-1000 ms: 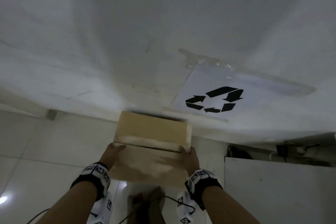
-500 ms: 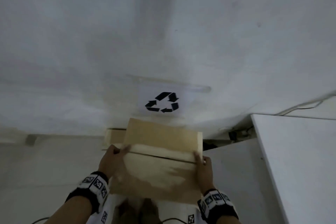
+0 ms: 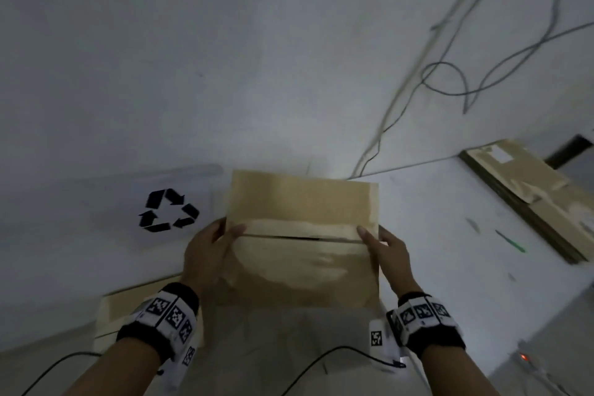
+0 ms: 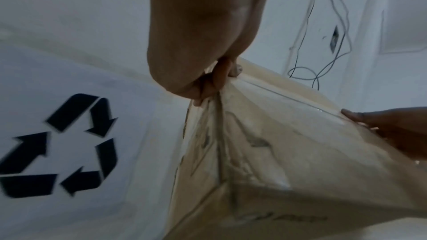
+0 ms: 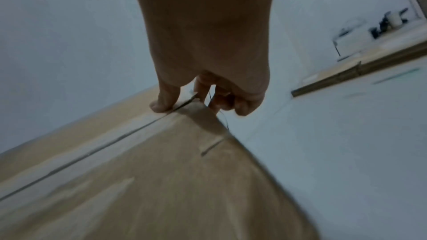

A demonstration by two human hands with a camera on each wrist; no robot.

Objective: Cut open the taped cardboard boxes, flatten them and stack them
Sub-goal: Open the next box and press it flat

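Cardboard box (image 3: 302,238) is hanging in the air between both hands, up in front of the white wall and just right of the recycling sign (image 3: 168,210), with more cardboard lying on the floor below it. The left hand (image 3: 205,254) is gripping its left edge, thumb laid on top beside the centre seam and fingers curled under. The right hand (image 3: 390,255) is pinching the right edge the same way, thumb by the seam, fingers wrapped behind. Glossy tape is covering the seam and the near face, and it is wrinkling near the left corner, so the skin is probably slick there. Judging by how lightly it is being carried, the box is likely empty, light and fairly stiff, though the walls may buckle if squeezed. Holding at the side edges, on bare cardboard, looks safest. Flattened cardboard pile (image 3: 527,199) is lying on the white table (image 3: 450,235), well to the right of the box.
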